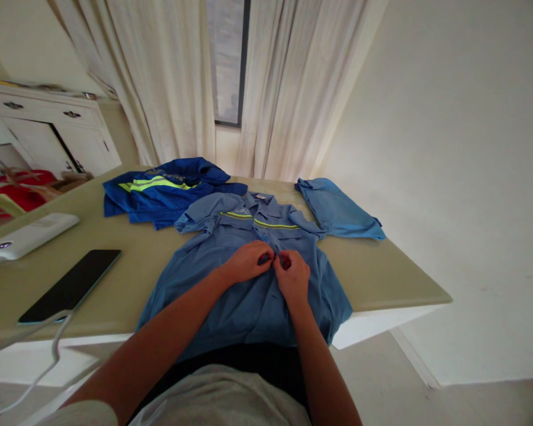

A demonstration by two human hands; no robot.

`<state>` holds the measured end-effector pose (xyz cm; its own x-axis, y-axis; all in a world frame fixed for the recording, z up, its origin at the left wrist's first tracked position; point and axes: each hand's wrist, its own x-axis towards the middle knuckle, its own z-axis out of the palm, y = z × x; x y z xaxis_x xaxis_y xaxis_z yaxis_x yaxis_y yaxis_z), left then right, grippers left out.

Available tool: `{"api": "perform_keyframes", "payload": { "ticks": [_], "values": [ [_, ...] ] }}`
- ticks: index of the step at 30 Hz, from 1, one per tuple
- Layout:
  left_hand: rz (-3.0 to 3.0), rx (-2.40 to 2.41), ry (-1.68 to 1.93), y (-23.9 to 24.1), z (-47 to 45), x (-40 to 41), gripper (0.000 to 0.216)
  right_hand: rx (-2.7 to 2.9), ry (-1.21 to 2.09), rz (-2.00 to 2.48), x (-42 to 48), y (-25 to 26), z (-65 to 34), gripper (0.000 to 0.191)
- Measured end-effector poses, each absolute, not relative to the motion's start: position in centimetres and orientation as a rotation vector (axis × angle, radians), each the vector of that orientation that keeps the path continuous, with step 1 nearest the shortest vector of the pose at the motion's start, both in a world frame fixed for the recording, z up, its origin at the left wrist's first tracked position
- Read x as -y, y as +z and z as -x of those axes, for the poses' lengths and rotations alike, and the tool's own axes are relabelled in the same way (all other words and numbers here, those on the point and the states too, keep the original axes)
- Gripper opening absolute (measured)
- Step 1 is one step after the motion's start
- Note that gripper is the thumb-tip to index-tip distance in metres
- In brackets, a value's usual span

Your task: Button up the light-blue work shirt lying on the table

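**A:** At a pale greenish-beige table (382, 278), a person works the front of a light blue short-sleeved work shirt with a yellow-and-grey reflective chest band (249, 296). Where does the garment lie?

**B:** Flat, front up, collar toward the window, hem hanging over the near edge against the person's body. Both hands meet at the placket, just below the chest band.

**A:** And the hands?

**B:** The left hand (249, 261) is closed, fingertips pinching one edge of the placket. The right hand (293, 275) is closed too, pinching the other edge; the two almost touch. Whether a button sits between the fingers is too small to tell.

**A:** Which step does this look like?

**B:** By my reading, fastening the front, near the top of the placket. The fabric below the hands lies closed or overlapped; I cannot tell which.

**A:** What would the next move call for?

**B:** Likely a fine pinch, one edge held steady while the other is drawn over it, both edges kept level so the front stays straight.

**A:** What else is on the table?

**B:** A crumpled royal-blue jacket with neon-yellow stripes (164, 189) beyond the shirt's left shoulder, a folded light blue cloth garment (337, 210) at the far right, a black flat phone (71, 284) and a white oblong device (29, 235) at the left, with a white cable (48, 349) trailing off the near edge.
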<state>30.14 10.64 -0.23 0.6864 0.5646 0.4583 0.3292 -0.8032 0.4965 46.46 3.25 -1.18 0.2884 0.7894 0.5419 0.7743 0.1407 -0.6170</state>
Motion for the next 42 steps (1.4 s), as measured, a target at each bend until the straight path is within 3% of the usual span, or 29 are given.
{"api": "perform_keyframes", "payload": {
  "ticks": [7,16,30,42],
  "values": [
    [-2.593,-0.63,0.819,-0.24,-30.21,-10.54,0.01,1.454,-0.09,1.626,-2.72,-0.87,-46.18,0.017],
    [-2.573,-0.733,0.857,-0.04,-30.15,-10.46,0.01,1.415,0.283,1.545,-3.38,-1.53,-46.83,0.021],
    [-2.607,-0.723,0.86,-0.4,-30.18,-10.58,0.01,1.453,0.109,1.564,-3.24,-1.36,-46.76,0.024],
    [-2.558,-0.814,0.731,0.29,-30.33,-10.16,0.011,1.448,0.192,1.549,-3.15,-1.47,-46.81,0.028]
  ]
}}
